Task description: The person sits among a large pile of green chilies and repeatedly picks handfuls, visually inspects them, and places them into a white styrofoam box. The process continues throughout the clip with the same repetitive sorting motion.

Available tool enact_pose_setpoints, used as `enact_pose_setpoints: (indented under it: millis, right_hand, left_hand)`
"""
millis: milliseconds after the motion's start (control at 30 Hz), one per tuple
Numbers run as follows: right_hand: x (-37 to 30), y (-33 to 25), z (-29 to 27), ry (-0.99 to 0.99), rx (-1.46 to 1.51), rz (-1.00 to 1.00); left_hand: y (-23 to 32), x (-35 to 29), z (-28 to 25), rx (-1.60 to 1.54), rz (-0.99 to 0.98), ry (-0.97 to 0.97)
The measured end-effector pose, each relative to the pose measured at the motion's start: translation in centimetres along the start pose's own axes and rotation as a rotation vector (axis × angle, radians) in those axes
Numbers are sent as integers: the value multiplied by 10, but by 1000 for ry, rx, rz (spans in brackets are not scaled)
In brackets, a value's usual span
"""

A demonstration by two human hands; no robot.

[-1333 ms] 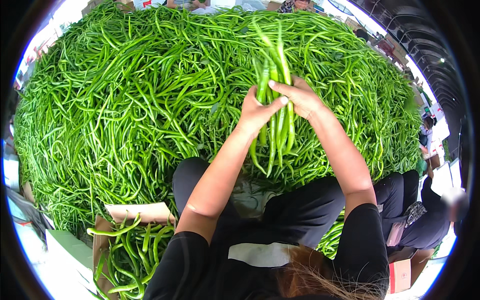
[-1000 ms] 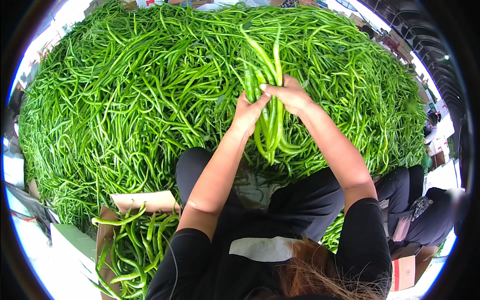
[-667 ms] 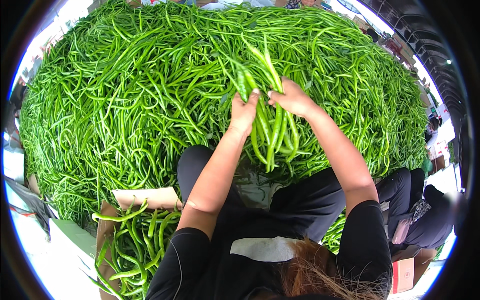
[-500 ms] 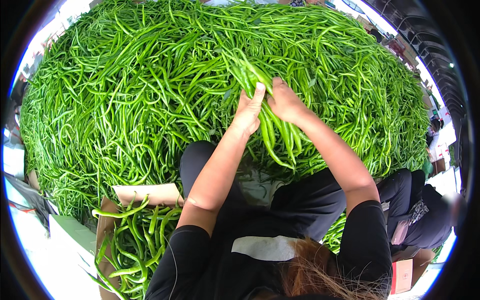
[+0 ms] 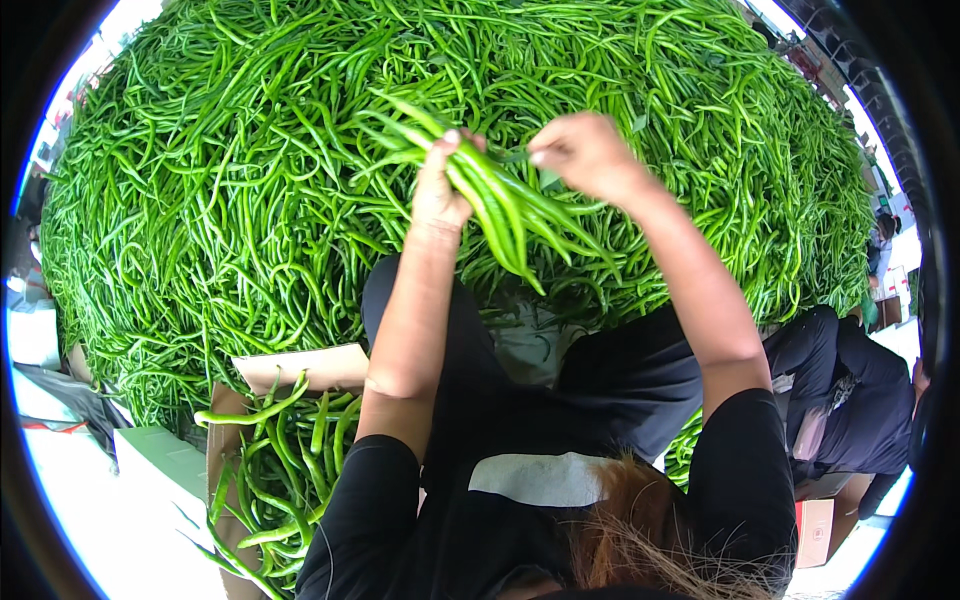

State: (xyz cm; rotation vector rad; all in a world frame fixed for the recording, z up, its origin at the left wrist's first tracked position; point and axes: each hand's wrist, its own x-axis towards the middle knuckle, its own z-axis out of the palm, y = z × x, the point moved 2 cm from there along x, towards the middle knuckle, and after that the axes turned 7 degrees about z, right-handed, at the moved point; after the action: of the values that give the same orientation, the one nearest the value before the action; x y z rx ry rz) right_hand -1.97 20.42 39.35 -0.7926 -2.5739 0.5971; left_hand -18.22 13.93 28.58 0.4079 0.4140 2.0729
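Observation:
A bunch of long green chili peppers (image 5: 500, 200) is gripped in my left hand (image 5: 442, 190), the thumb lying across it. The peppers slant down to the right, over the big chili heap (image 5: 300, 170). Just right of the bunch is my right hand (image 5: 590, 155), slightly blurred and apart from the peppers. Its thumb and fingers are pinched together at a small dark green, leaf-like bit (image 5: 515, 157).
At lower left stands an open cardboard box (image 5: 305, 367) with loose green chilies (image 5: 290, 480) inside. A pale box (image 5: 165, 465) is beside it. Another person in dark clothes (image 5: 850, 410) sits at the right, near a red-and-white carton (image 5: 815, 530). My bent knees border the heap.
Both hands were together on the bunch. My left hand has shifted left and up with the chilies, while my right hand has let go and moved up to the right.

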Motion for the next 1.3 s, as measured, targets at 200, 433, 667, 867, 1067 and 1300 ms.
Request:
enact_pose_setpoints:
  millis: [200,433,667,867,1067,1300]
  right_hand:
    - [-41,70,-30,-723,-1014,463]
    - [-20,85,-24,-227,-75,351]
    - [26,28,61,-287,431,126]
    - [15,131,172,-798,333,733]
    - [15,174,258,95,81,406]
    - [47,200,220,-618,-898,138]
  left_hand:
    - [59,5,-25,108,130,19]
    - [74,30,-16,71,139,-25]
    - [70,34,-17,468,304,87]
    - [118,29,-27,465,616,275]
    - [102,24,-22,628,573,325]
    - [91,29,-11,645,589,293]
